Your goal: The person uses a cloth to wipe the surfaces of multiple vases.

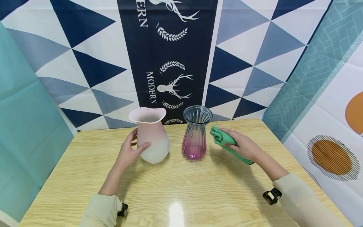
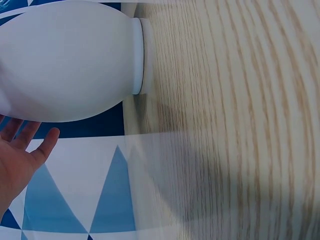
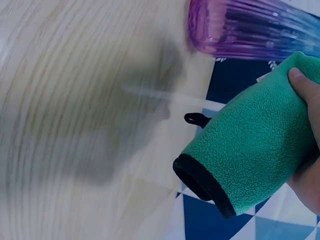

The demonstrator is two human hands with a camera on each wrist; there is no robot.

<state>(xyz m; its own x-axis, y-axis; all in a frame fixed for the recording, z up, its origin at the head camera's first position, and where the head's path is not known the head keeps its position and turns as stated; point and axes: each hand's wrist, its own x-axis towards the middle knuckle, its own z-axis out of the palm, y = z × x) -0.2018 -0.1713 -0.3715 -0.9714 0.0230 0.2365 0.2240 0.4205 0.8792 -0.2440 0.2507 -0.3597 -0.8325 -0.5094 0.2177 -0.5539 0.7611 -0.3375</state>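
Observation:
A frosted vase (image 1: 154,142), pink above and white below, stands upright on the table with a wavy rim. My left hand (image 1: 131,153) holds its left side, thumb across the front and fingertips partly hidden behind it. In the left wrist view several fingers (image 2: 44,145) rest against the white body. My right hand (image 1: 245,145) grips a rolled green cloth (image 1: 231,144) with dark edging, above the table. A black loop (image 3: 196,119) sticks out of the cloth in the right wrist view. Between the hands is a ribbed glass vase (image 1: 194,138), blue-grey above and purple-pink below, touched by neither.
Both vases stand towards the back of the light wooden table (image 1: 158,192). Right behind it hangs a patterned cloth backdrop (image 1: 175,50). Hangings close off the left (image 1: 28,126) and right (image 1: 329,126) sides.

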